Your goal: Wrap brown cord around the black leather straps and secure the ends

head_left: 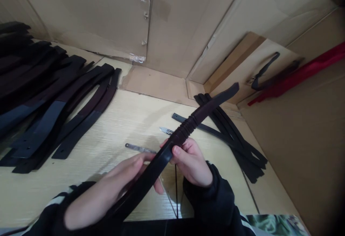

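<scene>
Dark leather strap, across L fingers, R fingers

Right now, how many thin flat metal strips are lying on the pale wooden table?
2: one strip above the left hand, one pointed strip above the right hand; more may lie hidden.

Dark straps on pale tabletop
</scene>
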Available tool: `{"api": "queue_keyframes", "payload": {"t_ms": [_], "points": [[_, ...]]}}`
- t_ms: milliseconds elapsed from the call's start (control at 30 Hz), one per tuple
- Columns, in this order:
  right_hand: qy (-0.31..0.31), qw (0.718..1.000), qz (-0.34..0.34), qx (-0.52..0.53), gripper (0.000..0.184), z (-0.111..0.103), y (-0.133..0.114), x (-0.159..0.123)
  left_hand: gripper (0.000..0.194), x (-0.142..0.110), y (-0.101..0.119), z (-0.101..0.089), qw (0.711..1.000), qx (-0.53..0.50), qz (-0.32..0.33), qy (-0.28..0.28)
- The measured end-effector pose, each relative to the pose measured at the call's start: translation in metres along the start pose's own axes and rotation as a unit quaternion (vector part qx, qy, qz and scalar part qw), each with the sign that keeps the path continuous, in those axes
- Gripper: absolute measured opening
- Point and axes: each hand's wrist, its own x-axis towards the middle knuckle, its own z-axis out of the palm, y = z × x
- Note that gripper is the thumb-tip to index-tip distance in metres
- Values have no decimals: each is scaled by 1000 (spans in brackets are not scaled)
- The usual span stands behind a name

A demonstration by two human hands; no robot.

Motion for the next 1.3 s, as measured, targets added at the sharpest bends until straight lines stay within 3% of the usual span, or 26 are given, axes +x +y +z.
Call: {"api": "queue_keyframes", "payload": {"t_ms": [67, 100, 167, 267, 333, 367, 467, 533, 600, 667, 733, 767, 800, 900, 967, 1033, 1167, 1300], "points": [[-26, 999, -24, 0, 17, -1, -1, -1, 50, -1, -3, -5, 975, -169, -58, -133], [-35, 999, -37, -3, 16, -2, 0, -1, 49, -1, -5, -6, 955, -227, -74, -173], [-41, 997, -56, -18, 16, -3, 0, -2, 41, 0, -8, -6, 933, -297, -79, -189], [-31, 997, -58, -45, 25, -3, 2, -2, 32, -1, -10, 1, 964, -245, -51, -90], [-29, 997, -48, -51, 28, -3, 2, -2, 32, -3, -11, 8, 996, -86, -6, 22], [-27, 998, -40, -51, 27, -3, 1, -2, 32, -4, -12, 12, 996, 13, 18, 83], [-4, 998, -12, -53, 22, -3, 1, -1, 32, -5, -15, 18, 940, 264, 65, 206], [0, 998, -13, -58, 19, -2, 0, 0, 32, -4, -15, 17, 922, 308, 71, 225], [-14, 998, -25, -52, 18, -2, 0, 0, 33, -1, -12, 13, 954, 239, 64, 168], [-48, 998, -24, -26, 19, -1, 0, -1, 39, 1, -7, 8, 995, 86, 24, 38], [-88, 996, -16, 1, 18, 0, 0, -1, 47, 2, -5, 6, 995, -53, -45, -76], [-101, 995, -17, 12, 18, 1, -1, -1, 49, 1, -6, 7, 989, -90, -69, -91], [-106, 994, -22, 17, 17, 2, -1, -1, 48, 0, -8, 8, 989, -98, -78, -75], [-78, 996, -37, 2, 19, 4, -3, -1, 45, -4, -17, 14, 997, -6, -33, 70], [-56, 998, -42, -9, 19, 5, -4, -1, 49, -7, -21, 16, 990, 51, -23, 130], [-47, 998, -44, 0, 14, 5, -4, -2, 51, -8, -22, 16, 991, 42, -48, 119], [0, 999, -53, 4, 14, 2, -1, -3, 44, -8, -14, 14, 993, -64, -100, 26], [72, 996, -56, 7, 15, 1, -1, -3, 41, -7, -10, 14, 988, -110, -104, -26]]}}
